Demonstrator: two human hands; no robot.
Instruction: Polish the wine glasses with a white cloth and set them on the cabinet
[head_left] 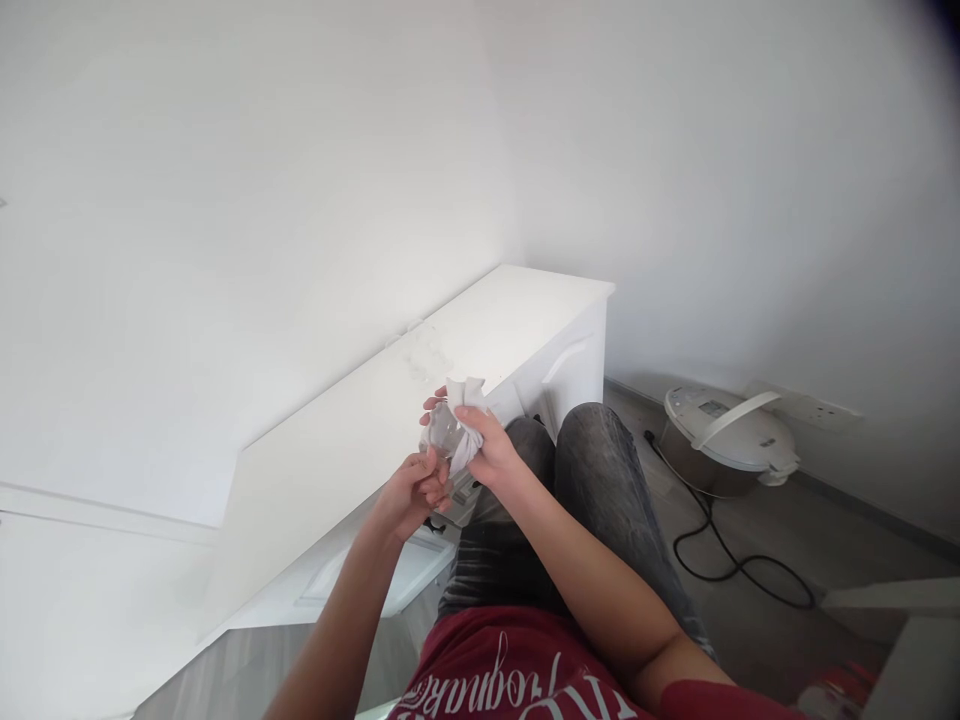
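Garment, upper: dark red shirt (529, 642) — short sleeve (694, 698) visible on the right arm, large white lettering (504, 685), partly script, across the front. Garment, lower: charcoal trousers (600, 470), denim-like, with paler faded streaking and creases — left hand (415, 490) and right hand (486, 442) bare, forearms likewise.

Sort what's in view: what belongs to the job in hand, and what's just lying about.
In hand:
- clear vessel, between the left hand and right hand
- white cloth, in the right hand

Lying about:
- cooker on the floor
- black cord beside it

Can't tell: faint clear items on the white cabinet.
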